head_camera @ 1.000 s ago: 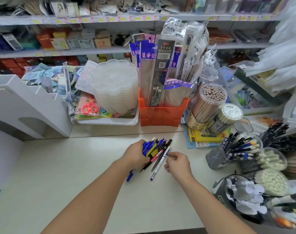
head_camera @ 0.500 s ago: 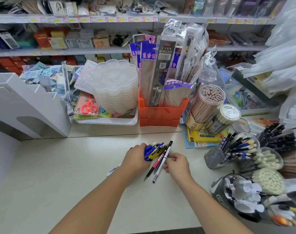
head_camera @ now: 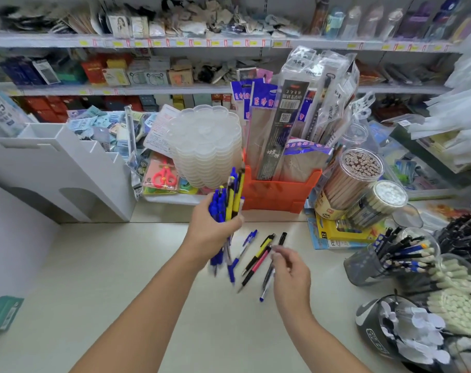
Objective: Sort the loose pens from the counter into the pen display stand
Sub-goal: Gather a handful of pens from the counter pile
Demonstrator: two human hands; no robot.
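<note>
**Bundle lifted, four pens left on the counter**

Head view: the left hand (head_camera: 211,232) is wrapped round a bundle (head_camera: 227,208) of blue and yellow pens, held upright above the counter (head_camera: 121,292), tips hanging below the fist and somewhat blurred. The right hand (head_camera: 291,270) hovers over the loose pens (head_camera: 258,261) lying beside it; its fingers are loosely curled near the clear pen with the blue tip, but whether they pinch it or merely touch cannot be told. A blue pen, a yellow-and-black one, a pink-and-black one and the clear one lie fanned out, nearly parallel, on the counter. The white stepped stand (head_camera: 67,162) sits at the far left, well apart from both hands.

These pens look light, stiff and smooth, so they probably roll and slide readily. A full fist round the middle of the bundle should keep it from splaying; single pens are best pinched mid-barrel, where the rubber grips offer some friction.
</note>
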